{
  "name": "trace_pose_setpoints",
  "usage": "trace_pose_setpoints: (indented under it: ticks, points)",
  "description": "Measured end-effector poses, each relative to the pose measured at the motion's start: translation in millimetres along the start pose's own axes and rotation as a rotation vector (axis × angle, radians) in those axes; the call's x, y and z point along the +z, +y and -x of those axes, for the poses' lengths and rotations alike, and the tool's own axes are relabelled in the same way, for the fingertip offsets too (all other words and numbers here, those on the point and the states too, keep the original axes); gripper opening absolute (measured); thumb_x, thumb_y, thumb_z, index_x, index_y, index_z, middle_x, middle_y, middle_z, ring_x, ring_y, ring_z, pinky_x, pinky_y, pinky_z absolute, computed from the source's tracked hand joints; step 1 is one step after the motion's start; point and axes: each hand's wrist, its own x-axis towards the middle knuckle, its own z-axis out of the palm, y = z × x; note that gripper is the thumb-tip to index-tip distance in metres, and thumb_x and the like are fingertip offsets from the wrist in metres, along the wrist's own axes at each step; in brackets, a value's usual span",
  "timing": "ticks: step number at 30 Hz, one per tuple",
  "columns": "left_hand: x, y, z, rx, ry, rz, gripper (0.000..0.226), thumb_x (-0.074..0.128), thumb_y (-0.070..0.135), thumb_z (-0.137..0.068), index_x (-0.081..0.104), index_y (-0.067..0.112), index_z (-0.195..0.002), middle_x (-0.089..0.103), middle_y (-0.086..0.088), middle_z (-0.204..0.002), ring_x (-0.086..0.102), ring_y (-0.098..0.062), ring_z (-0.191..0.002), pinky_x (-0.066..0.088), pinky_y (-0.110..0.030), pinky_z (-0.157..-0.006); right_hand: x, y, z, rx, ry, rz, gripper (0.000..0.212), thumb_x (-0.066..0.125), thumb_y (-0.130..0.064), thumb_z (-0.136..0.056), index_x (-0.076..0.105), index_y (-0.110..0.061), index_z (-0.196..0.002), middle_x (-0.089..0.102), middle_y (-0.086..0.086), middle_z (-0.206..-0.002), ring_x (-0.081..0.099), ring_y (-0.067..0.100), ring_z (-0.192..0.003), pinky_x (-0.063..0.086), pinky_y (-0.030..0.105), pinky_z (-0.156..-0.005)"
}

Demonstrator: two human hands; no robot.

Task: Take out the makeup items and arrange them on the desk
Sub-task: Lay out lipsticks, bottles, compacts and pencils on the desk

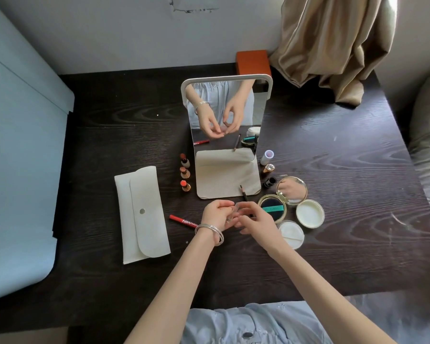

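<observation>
the dark surface fills the middle of the frame, its left edge against a pale blue panel, its far edge at the wall, its near edge just above the person's lap. wide bare stretches lie at upper left and along the bottom. a curtain drapes onto the upper right corner. the mirror stands at centre on its beige base. the white pouch lies flat left of centre, flap closed. right of the base sit an open compact, a cream jar and a puff, close together. three lipsticks stand in a column at the base's left edge. a red pen lies beside the left hand. the left and right hand meet below the base, each grip pinching one small clear item, too small to name.
</observation>
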Motion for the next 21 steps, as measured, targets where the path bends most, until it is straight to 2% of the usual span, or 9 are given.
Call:
trace_pose_setpoints:
  ticks: [3, 6, 9, 12, 15, 18, 21]
  points:
    - [-2.3, 1.2, 5.7, 0.004, -0.02, -0.026, 0.017, 0.055, 0.001, -0.09, 0.06, 0.008, -0.103, 0.058, -0.015, -0.115, 0.06, -0.024, -0.102, 0.057, -0.028, -0.071, 0.0, -0.3, 1.0, -0.03, 0.058, 0.031, 0.019, 0.064, -0.02, -0.086, 0.061, -0.022, -0.105, 0.063, -0.009, -0.094, 0.062, 0.007, -0.086, 0.05, 0.014, -0.066]
    - [-5.3, -0.4, 10.7, -0.003, -0.078, -0.04, 0.01, 0.053, 0.005, -0.092, 0.061, 0.011, -0.095, 0.059, -0.017, -0.116, 0.06, -0.025, -0.106, 0.057, -0.031, -0.077, -0.3, -0.4, 0.0, -0.085, 0.105, 0.037, 0.012, 0.068, -0.018, -0.083, 0.065, -0.017, -0.094, 0.065, -0.006, -0.085, 0.059, 0.005, -0.077, 0.046, 0.008, -0.064]
    - [-13.2, -4.2, 13.8, 0.038, -0.158, -0.065, 0.01, 0.056, 0.007, -0.091, 0.062, 0.012, -0.097, 0.061, -0.013, -0.114, 0.061, -0.022, -0.107, 0.056, -0.03, -0.082, -0.4, 0.0, -1.7, -0.181, 0.155, 0.066, 0.009, 0.071, -0.015, -0.081, 0.066, -0.014, -0.088, 0.067, -0.001, -0.084, 0.058, 0.003, -0.071, 0.046, 0.009, -0.064]
    - [-23.1, -5.2, 18.3, 0.265, -0.181, -0.3, 0.016, 0.065, 0.01, -0.085, 0.064, 0.016, -0.1, 0.067, 0.002, -0.101, 0.063, -0.01, -0.098, 0.053, -0.016, -0.08, 1.7, 0.8, -1.0, -0.334, 0.166, 0.186, 0.01, 0.072, -0.009, -0.078, 0.067, -0.011, -0.086, 0.065, -0.001, -0.083, 0.056, 0.0, -0.073, 0.044, 0.01, -0.065]
    - [-27.4, -5.2, 19.7, 0.492, -0.106, -0.556, 0.02, 0.07, 0.011, -0.08, 0.067, 0.014, -0.099, 0.067, 0.006, -0.093, 0.063, -0.001, -0.087, 0.048, -0.006, -0.074, 5.4, -0.1, 1.2, -0.433, 0.146, 0.269, 0.011, 0.073, -0.008, -0.078, 0.066, -0.011, -0.086, 0.061, -0.001, -0.083, 0.056, 0.004, -0.076, 0.043, 0.01, -0.065]
    - [-27.1, -7.0, 18.1, 0.616, -0.003, -0.609, 0.019, 0.071, 0.006, -0.079, 0.068, 0.013, -0.096, 0.066, 0.007, -0.089, 0.061, 0.001, -0.083, 0.047, -0.003, -0.072, 9.9, -0.3, 1.6, -0.488, 0.148, 0.294, 0.013, 0.073, -0.007, -0.078, 0.065, -0.013, -0.086, 0.058, -0.005, -0.082, 0.055, 0.002, -0.079, 0.042, 0.008, -0.064]
    - [-25.0, -9.8, 17.7, 0.673, 0.052, -0.571, 0.023, 0.069, 0.001, -0.078, 0.067, 0.013, -0.097, 0.065, 0.008, -0.089, 0.062, 0.003, -0.082, 0.047, -0.004, -0.073, 11.1, -1.3, -1.8, -0.43, 0.15, 0.325, 0.01, 0.073, -0.015, -0.08, 0.067, -0.015, -0.088, 0.054, -0.01, -0.083, 0.055, 0.001, -0.073, 0.042, 0.007, -0.065]
